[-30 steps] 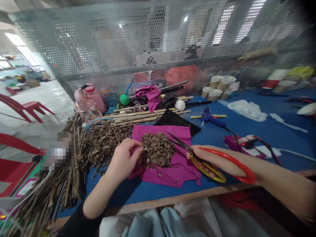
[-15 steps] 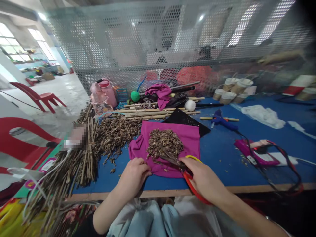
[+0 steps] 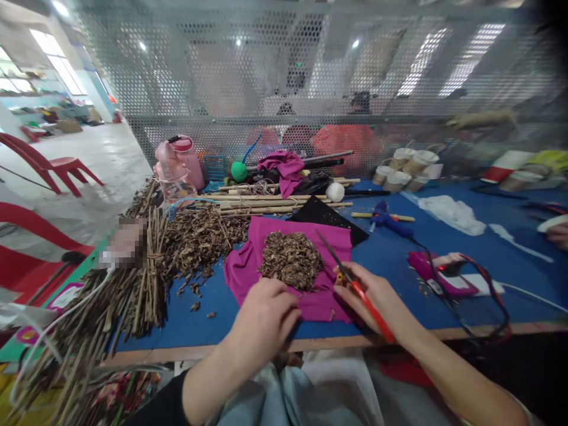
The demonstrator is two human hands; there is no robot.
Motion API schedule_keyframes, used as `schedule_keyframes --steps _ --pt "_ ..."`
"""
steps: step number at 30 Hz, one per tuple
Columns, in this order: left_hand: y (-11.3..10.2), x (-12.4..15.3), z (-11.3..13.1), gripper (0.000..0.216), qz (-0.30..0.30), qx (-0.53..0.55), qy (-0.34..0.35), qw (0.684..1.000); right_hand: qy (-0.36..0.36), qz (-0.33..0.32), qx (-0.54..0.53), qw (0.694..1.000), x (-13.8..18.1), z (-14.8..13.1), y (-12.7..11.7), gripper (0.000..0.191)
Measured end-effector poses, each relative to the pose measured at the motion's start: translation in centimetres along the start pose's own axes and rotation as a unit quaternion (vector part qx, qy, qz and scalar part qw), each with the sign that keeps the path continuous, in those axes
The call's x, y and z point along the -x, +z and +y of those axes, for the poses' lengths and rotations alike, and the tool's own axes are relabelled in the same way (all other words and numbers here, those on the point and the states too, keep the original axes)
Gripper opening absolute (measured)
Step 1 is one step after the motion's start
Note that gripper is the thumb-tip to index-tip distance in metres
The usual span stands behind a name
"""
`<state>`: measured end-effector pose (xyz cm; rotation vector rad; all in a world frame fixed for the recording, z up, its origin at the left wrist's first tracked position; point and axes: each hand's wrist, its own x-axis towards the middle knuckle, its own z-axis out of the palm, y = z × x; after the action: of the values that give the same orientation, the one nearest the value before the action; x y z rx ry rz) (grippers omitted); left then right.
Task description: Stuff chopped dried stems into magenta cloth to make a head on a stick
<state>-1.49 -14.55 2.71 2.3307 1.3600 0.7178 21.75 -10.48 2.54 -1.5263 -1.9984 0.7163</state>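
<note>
A heap of dry brown plant scraps (image 3: 295,260) lies on a magenta cloth (image 3: 244,263). My left hand (image 3: 266,310) is over the cloth's near edge, at the front of the heap. Its fingers are loosely bent with the thumb apart, and nothing shows in them; the fingertips are partly hidden. In my right hand (image 3: 370,290) is a pair of scissors (image 3: 368,303) with red and yellow handles. Their dark blades point up and away, close together, just right of the heap.
More dry scraps (image 3: 199,236) and a bundle of dry stalks (image 3: 153,266) lie left. Behind are a black cloth (image 3: 328,219), bamboo sticks (image 3: 261,207) and a blue glue gun (image 3: 388,219). A power strip (image 3: 461,281) with cables lies right. Another person's hand (image 3: 560,232) shows at the right edge.
The scissors have lifted off the heap and swung right, blades now upward. My left hand has moved right, to the front of the heap, which looks more compact. The view has shifted slightly.
</note>
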Motion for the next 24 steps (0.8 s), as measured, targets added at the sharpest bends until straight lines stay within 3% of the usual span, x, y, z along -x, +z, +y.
schedule_keyframes --steps 2,5,8,11,14,17,20,24 --pt "1.7 -1.7 2.2 0.023 -0.075 -0.005 0.046 0.996 0.038 0.014 -0.060 0.997 -0.4 -0.3 -0.6 0.031" --pt "4.6 -4.1 4.4 0.026 -0.141 -0.042 0.028 0.989 0.081 0.017 -0.117 0.990 -0.7 -0.7 -0.8 0.029" --pt "6.4 -5.3 4.8 0.021 -0.171 -0.083 -0.026 0.981 0.092 0.029 -0.135 0.986 -0.7 -0.5 -0.3 0.031" --pt "6.5 -4.7 4.1 0.019 -0.177 -0.039 -0.026 0.983 0.094 0.033 -0.171 0.980 -0.6 0.2 0.3 0.032" --pt "5.5 -3.8 3.4 0.013 -0.144 0.108 -0.005 0.984 0.109 0.030 -0.200 0.973 -0.6 0.7 0.7 0.036" --pt "3.2 -4.3 2.6 0.010 -0.033 0.199 -0.041 0.979 0.118 0.031 -0.195 0.973 -0.6 0.9 0.8 0.040" --pt "0.0 -6.3 1.0 0.006 0.077 0.158 -0.071 0.982 0.104 0.038 -0.166 0.980 -0.7 0.7 0.9 0.041" --pt "-3.8 -6.7 -2.1 0.021 0.076 0.026 -0.115 0.990 0.113 0.031 -0.141 0.983 -0.4 -0.2 0.5 0.046"
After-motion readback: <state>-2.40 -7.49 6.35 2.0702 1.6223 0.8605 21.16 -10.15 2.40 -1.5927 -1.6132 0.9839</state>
